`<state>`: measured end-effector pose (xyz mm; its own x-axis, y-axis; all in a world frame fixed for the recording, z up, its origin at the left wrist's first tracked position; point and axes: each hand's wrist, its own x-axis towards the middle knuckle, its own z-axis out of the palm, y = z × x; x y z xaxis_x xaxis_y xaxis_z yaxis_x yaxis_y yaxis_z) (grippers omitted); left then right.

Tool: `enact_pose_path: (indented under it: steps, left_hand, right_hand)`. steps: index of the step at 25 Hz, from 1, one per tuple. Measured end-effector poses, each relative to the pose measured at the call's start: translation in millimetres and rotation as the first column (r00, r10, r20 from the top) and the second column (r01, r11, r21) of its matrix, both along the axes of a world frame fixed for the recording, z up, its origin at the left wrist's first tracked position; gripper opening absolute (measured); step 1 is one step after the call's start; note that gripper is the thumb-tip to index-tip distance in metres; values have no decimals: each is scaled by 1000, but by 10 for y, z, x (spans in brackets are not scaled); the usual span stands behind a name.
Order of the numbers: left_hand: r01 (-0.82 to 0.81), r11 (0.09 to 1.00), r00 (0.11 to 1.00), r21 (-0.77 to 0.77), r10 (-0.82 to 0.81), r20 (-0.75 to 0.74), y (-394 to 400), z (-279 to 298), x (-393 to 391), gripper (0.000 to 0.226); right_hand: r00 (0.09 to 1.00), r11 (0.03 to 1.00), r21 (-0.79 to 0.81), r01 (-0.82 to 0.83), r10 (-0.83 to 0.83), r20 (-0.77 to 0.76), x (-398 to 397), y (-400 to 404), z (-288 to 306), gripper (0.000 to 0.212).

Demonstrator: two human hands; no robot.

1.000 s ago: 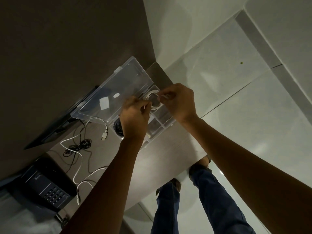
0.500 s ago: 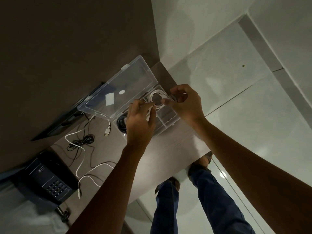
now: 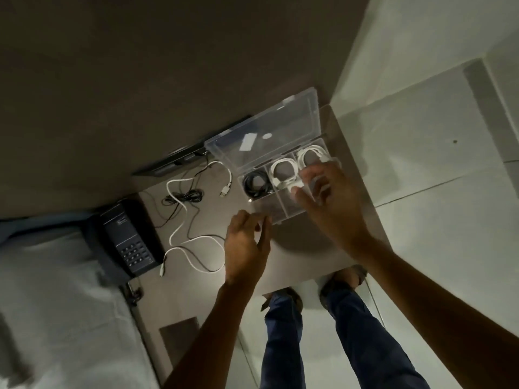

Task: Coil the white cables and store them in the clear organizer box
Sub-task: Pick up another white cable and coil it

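Hovering over the organizer box (image 3: pixel 280 217): right hand (image 3: pixel 331 203) and left hand (image 3: pixel 247 245), each grip loose, empty.

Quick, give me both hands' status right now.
Left hand: open, fingers loosely curled, holding nothing, above the desk beside the organizer box.
Right hand: open, fingers spread over the box's compartments, holding nothing that shows.

Box (image 3: pixel 283 211): lid open, on worktop (image 3: pixel 303 256)
Back compartments: black coil (image 3: pixel 255 184), two white coils (image 3: pixel 283 171)
Right hand (image 3: pixel 330 204): spread over box
Left hand (image 3: pixel 247 247): empty
Loose cable (image 3: pixel 193 242): uncoiled beside phone (image 3: pixel 127 237)
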<state>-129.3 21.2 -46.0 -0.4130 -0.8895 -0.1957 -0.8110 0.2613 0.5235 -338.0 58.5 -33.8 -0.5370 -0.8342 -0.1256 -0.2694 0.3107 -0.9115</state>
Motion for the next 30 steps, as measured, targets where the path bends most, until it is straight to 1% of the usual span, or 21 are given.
enact_pose_path:
  steps: [2,3,5,7,9,11,12,14,16,17,18,19,21,22,23,24,26,27,28,29,30]
  left_hand:
    - [-192,980,980,61,188,63,148,89,408,15]
    - [-270,960,962,72,265,72,198,122,594,12]
    - [-351,932,936,91,346,68,260,144,885,7]
    - [-381,911,925,155,376,62,317,129,1130,10]
    - [-373,891,926,258,377,38,383,88,1300,13]
    - [-356,874,924,331,382,-13,465,82,1429,12]
    - [-354,866,920,352,391,-37,508,100,1475,11]
    - [-338,857,915,390,396,-78,581,170,1511,16]
    - [-311,856,916,413,386,-110,600,268,1560,28]
    - [-310,859,914,407,387,-121,581,344,1577,31]
    - [-324,864,906,386,401,-139,528,451,1593,34]
    - [-340,870,896,356,415,-158,447,591,1605,45]
    - [-350,892,893,288,410,-185,227,871,1597,90]
    - [-323,916,911,239,370,-185,118,1025,1577,102]
    - [-275,940,931,204,313,-188,5,1241,1532,101]
    - [-217,957,944,194,257,-209,-96,1481,1481,87]
    - [-76,968,935,240,153,-321,-212,1987,1390,32]
    - [-8,951,912,310,134,-387,-238,2283,1366,16]
    - [36,924,886,380,146,-440,-252,2610,1350,19]
    - [76,900,856,429,162,-491,-246,2920,1350,21]
    - [108,894,830,435,160,-535,-239,3209,1347,21]
  right_hand:
    - [976,976,21,-217,218,-16,325,10,37,33]
    - [938,938,51,-344,346,-35,484,7,27,37]
    - [826,841,163,-515,538,-166,769,-96,-104,51]
    - [674,742,282,-608,670,-311,1078,-410,-279,64]
    - [582,679,398,-617,734,-349,1342,-808,-461,58]
    - [436,666,509,-546,744,-506,1523,-1111,-570,51]
    - [345,636,572,-518,767,-541,1562,-1237,-578,45]
    - [266,596,651,-471,799,-539,1565,-1376,-591,35]
    - [236,555,670,-493,826,-511,1612,-1412,-493,32]
    - [250,521,652,-551,848,-467,1628,-1410,-377,33]
    - [318,492,586,-644,868,-380,1658,-1372,-198,32]
    - [398,480,481,-734,877,-268,1698,-1293,41,30]
    - [490,514,258,-818,858,-156,1773,-1106,652,29]
    - [521,533,153,-832,846,-116,1775,-985,945,30]
    - [572,575,65,-816,818,-50,1753,-879,1273,31]
    - [622,622,3,-783,783,22,1693,-775,1610,32]
    - [720,724,-75,-686,690,73,1496,-593,2280,29]
    - [767,772,-60,-633,636,83,1351,-506,2599,27]
    - [804,809,-27,-588,588,89,1199,-415,2907,25]
    - [818,820,21,-571,567,99,1082,-334,3196,23]
    - [805,801,85,-592,584,105,1001,-258,3436,19]
